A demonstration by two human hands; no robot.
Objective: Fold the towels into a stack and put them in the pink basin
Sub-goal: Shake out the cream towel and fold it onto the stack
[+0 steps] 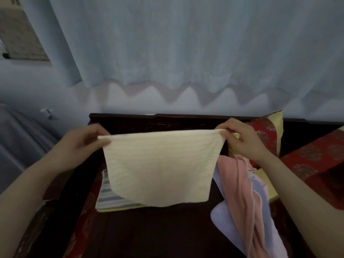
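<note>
Pale-yellow towel (160, 168) hangs mid-air over the dark wooden surface (158, 231), seemingly soft, light and limp. The left hand (81, 140) pinches its ten-o'clock corner and the right hand (242, 140) its two-o'clock corner, fingers curled. Corners look the surest hold, since it would likely sag elsewhere.

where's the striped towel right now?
Head view: the folded striped towel lies left of centre over the dark table, partly hidden behind the yellow towel that the left hand and right hand hold up.
</note>
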